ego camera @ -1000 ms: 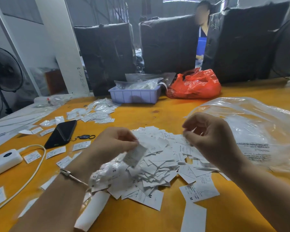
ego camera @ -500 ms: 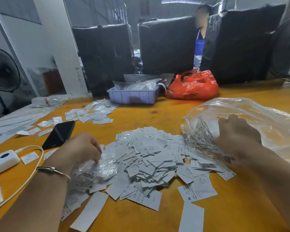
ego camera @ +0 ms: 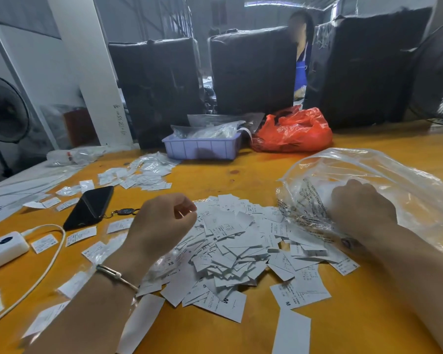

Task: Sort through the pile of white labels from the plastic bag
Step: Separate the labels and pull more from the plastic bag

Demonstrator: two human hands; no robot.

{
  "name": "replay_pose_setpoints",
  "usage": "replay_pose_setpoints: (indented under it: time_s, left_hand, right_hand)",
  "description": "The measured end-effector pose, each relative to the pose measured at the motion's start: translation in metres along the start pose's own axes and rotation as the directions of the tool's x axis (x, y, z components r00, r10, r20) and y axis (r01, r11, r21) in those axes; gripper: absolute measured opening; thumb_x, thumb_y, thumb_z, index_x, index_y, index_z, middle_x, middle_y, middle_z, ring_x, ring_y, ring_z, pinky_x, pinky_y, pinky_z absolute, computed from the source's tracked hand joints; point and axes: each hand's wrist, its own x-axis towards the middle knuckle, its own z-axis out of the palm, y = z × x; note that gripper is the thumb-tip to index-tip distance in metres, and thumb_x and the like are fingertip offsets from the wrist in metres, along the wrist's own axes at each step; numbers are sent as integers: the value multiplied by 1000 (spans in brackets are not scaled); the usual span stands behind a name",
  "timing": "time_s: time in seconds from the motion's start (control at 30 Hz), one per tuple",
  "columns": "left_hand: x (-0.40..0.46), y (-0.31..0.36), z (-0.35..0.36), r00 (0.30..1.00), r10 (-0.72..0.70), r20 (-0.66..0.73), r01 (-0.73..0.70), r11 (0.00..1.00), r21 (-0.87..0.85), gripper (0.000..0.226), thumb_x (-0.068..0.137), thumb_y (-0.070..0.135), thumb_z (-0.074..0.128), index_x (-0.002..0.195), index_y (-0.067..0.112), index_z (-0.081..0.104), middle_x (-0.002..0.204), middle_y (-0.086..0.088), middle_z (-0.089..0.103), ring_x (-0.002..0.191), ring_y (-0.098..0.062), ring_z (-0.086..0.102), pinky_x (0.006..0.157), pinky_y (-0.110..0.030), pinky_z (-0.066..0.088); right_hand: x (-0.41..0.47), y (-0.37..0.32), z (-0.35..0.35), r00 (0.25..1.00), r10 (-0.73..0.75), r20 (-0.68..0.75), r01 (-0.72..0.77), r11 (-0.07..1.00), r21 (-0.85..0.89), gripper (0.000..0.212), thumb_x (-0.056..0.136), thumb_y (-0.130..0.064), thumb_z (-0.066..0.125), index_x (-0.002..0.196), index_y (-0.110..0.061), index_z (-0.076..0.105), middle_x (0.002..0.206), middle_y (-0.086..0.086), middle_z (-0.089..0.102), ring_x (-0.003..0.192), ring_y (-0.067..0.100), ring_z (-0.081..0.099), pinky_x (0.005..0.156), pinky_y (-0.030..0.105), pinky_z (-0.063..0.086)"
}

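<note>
On the far left of the orange table (ego camera: 241,180) lie a white power bank (ego camera: 4,249) with its cable (ego camera: 50,261), a dark phone (ego camera: 90,206), a key fob (ego camera: 124,212), and single labels laid out separately around them.

Left hand (ego camera: 161,223): raised over the left edge of the pile of white labels (ego camera: 230,251), fingers loosely curled, nothing visibly held. A second ago it pinched one label; half a second ago it was down on the heap; that label has presumably been dropped back or set aside, so the hand looks free for the next pick.

Pile: centre of the table, loose and overlapping, size marks XS, S and M readable on some pieces. Judged mostly unsorted.

Behind the pile: a smaller scatter of labels and little clear packets (ego camera: 143,172); a lilac tray (ego camera: 202,149) holding clear bags with pale contents; an orange-red bag (ego camera: 294,131), contents hidden.

Right hand (ego camera: 361,208): has moved from above the pile into the mouth of the clear plastic bag (ego camera: 368,180), seen through the film, fingers bent downward. Whether it grips labels or film I cannot tell. Bag contents: a few printed pieces near the mouth, the rest apparently hollow. Judged: the last labels are being drawn out to join the pile.
</note>
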Motion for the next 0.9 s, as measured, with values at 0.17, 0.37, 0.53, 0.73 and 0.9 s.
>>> replay_pose_setpoints:
  time_s: [0.17,0.37,0.53,0.73,0.9]
  left_hand:
    - [-4,5,11,996,27,89,-18,996,-92,6,87,22,70,85,27,72,78,14,69,77,-1,62,71,-20,51]
    - [-6,7,13,991,59,119,-44,992,-122,9,87,23,70,83,31,71,77,15,69,78,3,61,67,-7,46]
    - [-8,11,14,991,93,99,-79,987,-139,9,87,22,70,84,31,71,78,16,69,79,4,60,70,-8,47]
    - [-10,21,12,976,89,199,-6,924,-381,41,80,58,68,114,35,67,108,24,66,97,11,60,74,-12,49]
    - [-12,32,11,891,161,424,120,819,-562,44,78,47,71,118,30,65,105,6,74,93,-3,69,74,-17,54]
  right_hand:
    - [3,2,2,992,-16,-125,35,988,148,18,92,-22,56,87,-16,72,94,3,60,98,25,51,66,31,44]
    - [2,-2,1,974,-34,-224,92,963,253,21,91,-11,55,83,-10,74,90,7,65,86,29,55,62,32,42]
    - [-7,-12,-13,924,51,-380,165,842,513,9,79,-12,73,71,-11,71,67,4,65,65,27,59,59,30,43]
    - [-36,-50,-32,939,-333,91,-119,-64,991,18,70,-14,73,83,-2,68,71,14,72,43,9,45,41,17,36]
    - [-56,-69,-28,831,-554,50,-88,-43,995,22,71,-18,76,86,-3,73,73,20,70,46,14,48,42,17,37]
